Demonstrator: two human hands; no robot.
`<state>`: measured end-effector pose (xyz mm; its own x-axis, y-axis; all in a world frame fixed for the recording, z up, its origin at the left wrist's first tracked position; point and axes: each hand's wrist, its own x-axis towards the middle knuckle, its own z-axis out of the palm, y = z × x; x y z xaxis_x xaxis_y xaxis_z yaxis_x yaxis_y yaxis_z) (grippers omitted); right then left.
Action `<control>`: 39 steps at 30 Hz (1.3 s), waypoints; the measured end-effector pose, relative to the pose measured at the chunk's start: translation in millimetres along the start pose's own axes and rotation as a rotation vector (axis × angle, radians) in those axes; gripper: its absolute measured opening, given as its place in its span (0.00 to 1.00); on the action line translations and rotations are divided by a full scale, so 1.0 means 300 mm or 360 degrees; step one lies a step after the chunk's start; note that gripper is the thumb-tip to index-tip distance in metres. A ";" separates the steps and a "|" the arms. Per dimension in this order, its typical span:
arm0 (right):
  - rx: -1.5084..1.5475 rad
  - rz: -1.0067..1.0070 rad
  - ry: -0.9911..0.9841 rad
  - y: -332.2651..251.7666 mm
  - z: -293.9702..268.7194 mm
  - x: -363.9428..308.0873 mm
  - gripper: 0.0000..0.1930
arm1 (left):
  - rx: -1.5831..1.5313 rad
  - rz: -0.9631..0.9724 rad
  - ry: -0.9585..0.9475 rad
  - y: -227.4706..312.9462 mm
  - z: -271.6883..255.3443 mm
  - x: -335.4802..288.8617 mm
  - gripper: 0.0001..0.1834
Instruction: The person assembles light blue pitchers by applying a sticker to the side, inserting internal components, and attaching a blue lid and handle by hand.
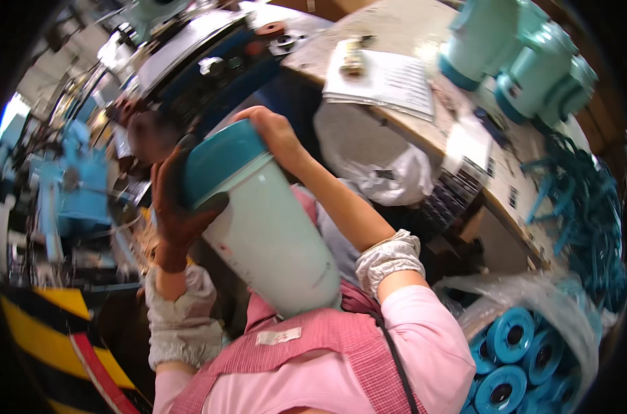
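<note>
A large pale green plastic jug body (275, 234) with a teal cap-like end (224, 157) lies slanted in front of my chest, its teal end pointing away and its pale end against my pink checked apron (306, 348). My left hand (179, 207), in a dark brownish glove, grips the left side of the teal end, thumb across the pale wall. My bare right hand (275, 134) curls over the far right edge of the teal end. Both hands hold the jug body between them. What its underside looks like is hidden.
Similar pale green jugs (534, 72) stand on the table (389, 24) at right, beside papers (389, 83) and a heap of teal straps (576, 200). Below is a plastic bag (562, 297) of blue round parts (510, 334). Blue machinery (79, 183) stands left, behind a yellow-black striped surface (44, 338).
</note>
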<state>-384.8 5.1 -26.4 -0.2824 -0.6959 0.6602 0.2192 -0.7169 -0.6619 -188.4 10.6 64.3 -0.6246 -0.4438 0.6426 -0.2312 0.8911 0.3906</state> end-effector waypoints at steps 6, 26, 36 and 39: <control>-0.0937 -0.0317 0.0123 -0.084 -0.023 -0.031 0.19 | 0.0133 0.0196 -0.0088 0.020 0.140 0.085 0.37; -0.1764 0.0624 0.2250 -1.612 -1.680 -0.855 0.14 | -0.0477 -0.0060 -0.0105 -0.032 0.443 -0.110 0.12; -0.2264 0.0037 0.1391 -1.573 -1.396 -0.732 0.13 | -0.1943 -0.0239 -0.1796 0.099 0.399 0.179 0.17; -0.2768 -0.0195 0.1172 -1.458 -1.288 -0.413 0.05 | -0.1256 0.0154 -0.2065 0.084 0.439 0.284 0.30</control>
<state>-806.4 421.0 44.1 -0.6130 -0.1596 0.7738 -0.7550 0.4069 -0.5142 -345.7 7.7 42.1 -0.9141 0.3743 -0.1559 0.0307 0.4471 0.8940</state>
